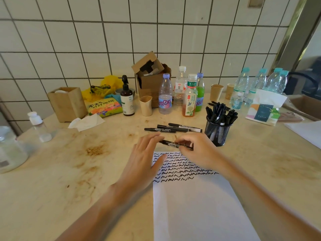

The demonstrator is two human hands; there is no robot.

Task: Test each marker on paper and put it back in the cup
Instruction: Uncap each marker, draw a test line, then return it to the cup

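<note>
A stained stone table (52,171) is carrying a white sheet of paper (196,206), which is lying directly below the grip and showing rows of black squiggles across its top. Beyond the grip, a brown cardboard box (151,79) is standing against the tiled wall beside several plastic bottles (165,94). Just to the right of the grip, a black mesh cup (217,131) is holding a crowd of black markers. The right hand (199,150) is grasping a black marker (175,144) with curled fingers, holding it level just above the paper's top edge. The left hand (145,153) is reaching toward the marker's left end with straight, spread fingers, its fingertips next to the barrel; whether they are touching it cannot be told. Three more loose markers (173,128) are lying on the table just beyond the grip.
</note>
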